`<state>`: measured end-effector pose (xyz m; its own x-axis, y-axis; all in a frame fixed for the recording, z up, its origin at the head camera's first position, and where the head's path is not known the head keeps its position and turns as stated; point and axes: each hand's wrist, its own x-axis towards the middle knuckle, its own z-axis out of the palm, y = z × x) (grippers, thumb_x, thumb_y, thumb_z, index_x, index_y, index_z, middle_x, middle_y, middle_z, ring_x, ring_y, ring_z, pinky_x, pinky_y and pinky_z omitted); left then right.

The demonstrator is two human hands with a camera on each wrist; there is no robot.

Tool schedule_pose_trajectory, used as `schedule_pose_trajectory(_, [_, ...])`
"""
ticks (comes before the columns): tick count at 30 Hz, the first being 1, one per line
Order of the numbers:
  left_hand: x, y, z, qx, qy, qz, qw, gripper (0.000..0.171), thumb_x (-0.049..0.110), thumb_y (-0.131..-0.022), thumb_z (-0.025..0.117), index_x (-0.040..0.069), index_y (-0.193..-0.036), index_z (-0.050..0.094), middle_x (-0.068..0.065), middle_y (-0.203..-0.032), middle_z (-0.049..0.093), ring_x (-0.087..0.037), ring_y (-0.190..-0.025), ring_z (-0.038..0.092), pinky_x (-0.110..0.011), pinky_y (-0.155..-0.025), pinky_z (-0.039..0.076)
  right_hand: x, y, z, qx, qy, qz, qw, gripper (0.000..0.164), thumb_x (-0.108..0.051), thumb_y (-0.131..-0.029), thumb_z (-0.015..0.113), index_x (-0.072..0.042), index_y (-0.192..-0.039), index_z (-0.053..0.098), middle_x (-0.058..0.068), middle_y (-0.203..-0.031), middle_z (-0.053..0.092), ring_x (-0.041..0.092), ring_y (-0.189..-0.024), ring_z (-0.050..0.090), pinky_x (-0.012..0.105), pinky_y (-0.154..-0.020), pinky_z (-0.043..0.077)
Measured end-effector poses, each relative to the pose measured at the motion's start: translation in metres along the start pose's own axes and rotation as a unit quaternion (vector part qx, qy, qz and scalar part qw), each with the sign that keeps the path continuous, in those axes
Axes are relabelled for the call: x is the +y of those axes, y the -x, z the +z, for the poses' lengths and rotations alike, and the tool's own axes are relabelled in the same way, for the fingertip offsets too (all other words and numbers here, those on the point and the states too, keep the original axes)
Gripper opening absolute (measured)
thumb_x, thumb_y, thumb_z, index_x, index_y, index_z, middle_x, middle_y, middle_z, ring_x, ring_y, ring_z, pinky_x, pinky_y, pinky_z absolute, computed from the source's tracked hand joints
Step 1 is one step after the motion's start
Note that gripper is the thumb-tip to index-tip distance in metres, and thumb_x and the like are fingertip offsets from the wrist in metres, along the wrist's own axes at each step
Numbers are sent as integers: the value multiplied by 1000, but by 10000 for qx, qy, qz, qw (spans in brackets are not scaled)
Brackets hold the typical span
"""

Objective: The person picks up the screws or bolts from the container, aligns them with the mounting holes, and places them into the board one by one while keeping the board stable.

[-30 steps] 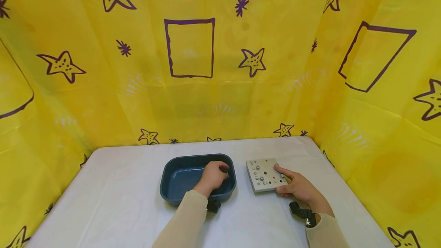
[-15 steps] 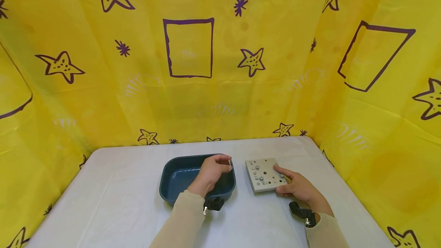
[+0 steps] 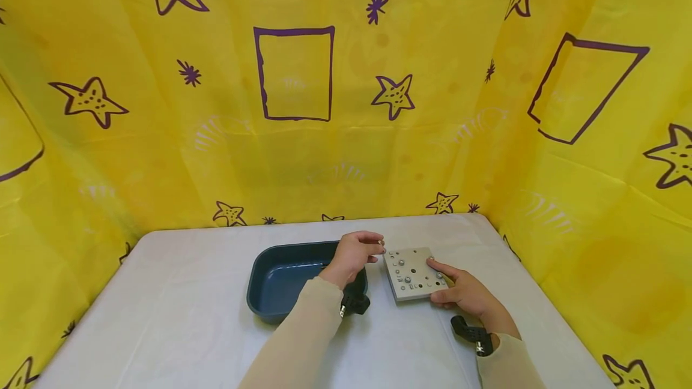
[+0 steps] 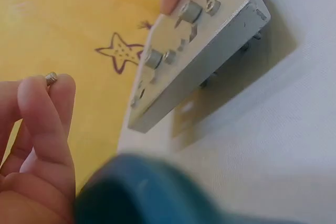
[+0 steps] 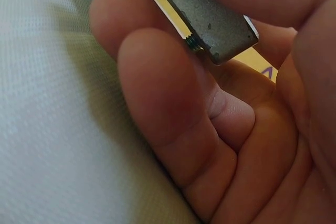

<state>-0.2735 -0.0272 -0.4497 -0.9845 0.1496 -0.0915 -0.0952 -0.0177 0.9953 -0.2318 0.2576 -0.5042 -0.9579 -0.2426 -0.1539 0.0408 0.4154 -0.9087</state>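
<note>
A thick pale metal plate with holes and several screws set in its top lies right of centre in the head view. My right hand grips its right edge, thumb and fingers around the side. Threaded screw ends stick out below the plate in the right wrist view. My left hand pinches a small metal screw between thumb and fingertips, just off the plate's far left corner. Only one end of this screw shows; the fingers hide the rest.
A dark blue rectangular bin stands left of the plate, partly beneath my left forearm. A white cloth covers the table. Yellow curtains with star drawings close in the back and sides. Black wrist cameras sit on both wrists.
My left hand has risen out of the blue bin with the screw and moved right, up to the plate's left corner. The right hand keeps its grip on the plate.
</note>
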Motion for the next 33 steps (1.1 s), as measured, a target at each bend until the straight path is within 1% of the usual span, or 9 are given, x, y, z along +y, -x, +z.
schedule_pose_trajectory(4, [0, -6, 9, -44, -452, 73, 9989, 17, 0, -91, 70, 4, -107, 74, -13, -103, 70, -29, -91, 68, -30, -69, 56, 1, -2, 1, 54, -60, 100, 9999, 86, -27, -74, 88, -26, -150, 48, 15, -120, 56, 27, -77, 62, 32, -68, 49])
schedule_pose_trajectory(9, [0, -10, 15, 56, -1090, 118, 9940, 15, 1, -90, 71, 8, -102, 76, -2, -94, 69, -27, -82, 65, -32, -67, 56, 1, -4, 2, 81, -88, 162, 9998, 86, -28, -73, 88, -27, -149, 49, 15, -121, 55, 27, -76, 63, 33, -66, 50])
schedule_pose_trajectory(12, [-1, -13, 17, 84, -1285, 62, 9917, 13, 3, -91, 71, 11, -100, 76, 0, -93, 69, -26, -77, 64, -31, -64, 55, 1, -4, 1, 118, -63, 199, 9997, 86, -28, -72, 89, -28, -149, 49, 15, -119, 56, 27, -75, 62, 34, -66, 50])
schedule_pose_trajectory(14, [-2, -14, 18, 72, -1386, 51, 9903, 13, 3, -91, 71, 10, -101, 76, -1, -92, 69, -29, -76, 64, -29, -61, 53, 1, -4, 1, 132, -14, 204, 9997, 86, -28, -73, 88, -28, -149, 50, 14, -118, 56, 26, -75, 62, 34, -66, 49])
schedule_pose_trajectory(19, [-2, -15, 22, 81, -1634, 61, 9865, 12, 4, -91, 71, 10, -100, 76, -2, -91, 68, -27, -69, 63, -26, -54, 50, 0, -3, 1, 163, 152, 183, 9996, 86, -31, -72, 89, -28, -149, 50, 15, -122, 55, 26, -73, 62, 35, -66, 50])
schedule_pose_trajectory(21, [-2, -15, 23, 118, -1713, 54, 9851, 12, 4, -91, 71, 11, -99, 76, -1, -91, 68, -23, -67, 61, -27, -55, 51, 0, -4, 1, 194, 197, 185, 9994, 86, -31, -72, 89, -29, -148, 50, 15, -123, 55, 26, -72, 63, 35, -66, 50])
schedule_pose_trajectory(24, [-2, -16, 24, 191, -1863, 24, 9823, 13, 4, -91, 70, 11, -100, 76, 0, -91, 67, -19, -66, 59, -27, -56, 51, 0, -3, 1, 213, 222, 210, 9993, 85, -31, -72, 89, -30, -148, 51, 15, -122, 55, 26, -72, 63, 35, -68, 50])
schedule_pose_trajectory(30, [-4, -19, 29, 197, -2277, 177, 9734, 17, 0, -90, 69, 5, -105, 75, -1, -93, 67, -18, -67, 59, -28, -54, 51, 1, -1, 1, 152, 167, 218, 9995, 85, -31, -73, 88, -29, -149, 49, 15, -118, 57, 27, -72, 62, 34, -67, 49])
schedule_pose_trajectory(33, [-6, -21, 31, 201, -2430, 277, 9694, 16, -1, -89, 69, 4, -103, 76, -1, -91, 66, -17, -67, 59, -27, -53, 51, 0, -1, 1, 185, 164, 217, 9995, 85, -32, -73, 88, -30, -148, 50, 14, -117, 57, 27, -71, 62, 34, -67, 49])
